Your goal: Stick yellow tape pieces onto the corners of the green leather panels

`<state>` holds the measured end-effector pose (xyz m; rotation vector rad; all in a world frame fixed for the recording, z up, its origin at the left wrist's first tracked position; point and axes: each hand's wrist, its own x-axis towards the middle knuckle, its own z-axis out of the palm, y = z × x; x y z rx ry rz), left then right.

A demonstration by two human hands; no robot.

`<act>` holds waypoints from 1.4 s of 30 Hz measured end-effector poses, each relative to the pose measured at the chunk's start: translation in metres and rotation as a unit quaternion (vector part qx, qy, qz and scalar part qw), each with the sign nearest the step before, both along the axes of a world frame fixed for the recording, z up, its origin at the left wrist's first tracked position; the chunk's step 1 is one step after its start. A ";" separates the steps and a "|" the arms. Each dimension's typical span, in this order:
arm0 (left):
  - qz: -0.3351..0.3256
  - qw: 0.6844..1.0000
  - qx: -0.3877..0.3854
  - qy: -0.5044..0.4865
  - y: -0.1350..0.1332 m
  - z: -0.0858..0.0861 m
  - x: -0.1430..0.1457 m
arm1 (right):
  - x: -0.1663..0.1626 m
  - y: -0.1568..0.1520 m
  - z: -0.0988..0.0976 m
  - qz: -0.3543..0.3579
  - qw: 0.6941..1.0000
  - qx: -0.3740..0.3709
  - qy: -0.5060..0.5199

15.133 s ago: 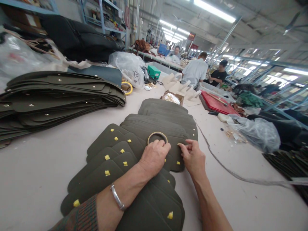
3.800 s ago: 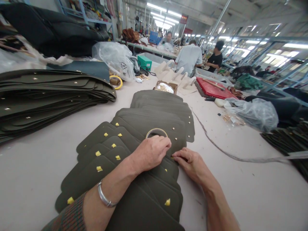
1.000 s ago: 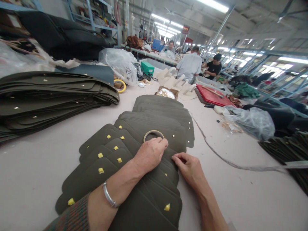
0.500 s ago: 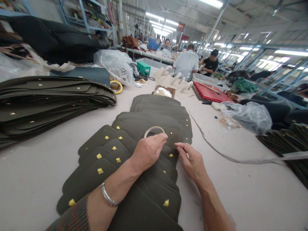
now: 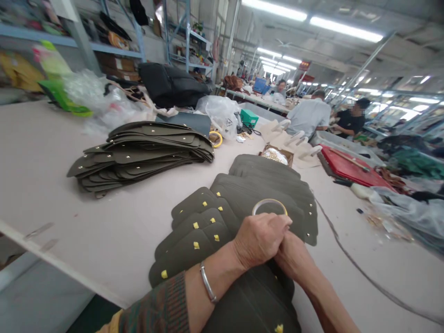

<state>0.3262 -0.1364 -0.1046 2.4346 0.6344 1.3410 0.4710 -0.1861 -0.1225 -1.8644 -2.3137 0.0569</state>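
My left hand (image 5: pixel 260 238), with a silver bangle on the wrist, is closed around a roll of tape (image 5: pixel 269 200) whose upper rim shows above the knuckles. Pressed close against it from the right is my right hand (image 5: pixel 293 254); its fingers are bent and mostly hidden, and what they pinch cannot be made out. Under both hands lies a fanned stack of dark olive panels (image 5: pixel 239 189). Small yellow tape pieces (image 5: pixel 196 245) dot the panels on the left. Metal studs show along the stack's right edge.
A second pile of olive panels with studs (image 5: pixel 149 148) lies to the left. At the back are a small box of metal studs (image 5: pixel 275 156), a yellow tape roll (image 5: pixel 215 138), a green box (image 5: pixel 249 118) and a red board (image 5: pixel 350 162). Co-workers sit farther off. A cord (image 5: pixel 342 245) crosses the right side.
The camera view has swung left, so things appear farther right. My right hand, apart from the left before, now meets it beside the tape roll. My left hand still holds the roll.
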 end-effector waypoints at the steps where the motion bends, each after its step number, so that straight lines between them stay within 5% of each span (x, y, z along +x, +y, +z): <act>1: 0.002 1.000 0.004 -0.003 0.000 0.001 0.000 | 0.000 0.001 -0.003 0.024 0.999 0.036 -0.018; 5: 0.023 1.000 0.014 -0.001 0.001 0.002 -0.001 | 0.001 0.002 -0.014 0.075 0.993 0.085 -0.041; 13: 0.045 0.999 0.011 -0.013 0.002 0.007 -0.003 | -0.001 0.018 0.001 0.049 0.991 -0.076 0.103; 18: 0.047 0.998 0.016 -0.027 0.002 0.013 -0.007 | -0.019 0.010 0.020 0.009 0.964 -0.103 0.245; 24: 0.049 0.997 0.040 -0.044 0.001 0.027 -0.012 | -0.060 -0.022 0.048 -0.020 0.917 -0.295 0.269; 31: 0.028 0.998 0.024 -0.050 -0.003 0.035 -0.013 | -0.080 -0.039 0.024 -0.081 0.836 -0.338 0.425; 34: 0.026 0.997 0.016 -0.067 -0.007 0.038 -0.016 | -0.084 -0.038 0.021 -0.087 0.838 -0.323 0.431; 39: 0.044 0.995 -0.033 -0.084 -0.012 0.066 -0.055 | -0.093 -0.040 0.045 -0.058 0.816 -0.346 0.460; 42: 0.136 0.984 -0.079 -0.083 -0.004 0.073 -0.101 | -0.091 -0.041 0.073 -0.063 0.817 -0.344 0.458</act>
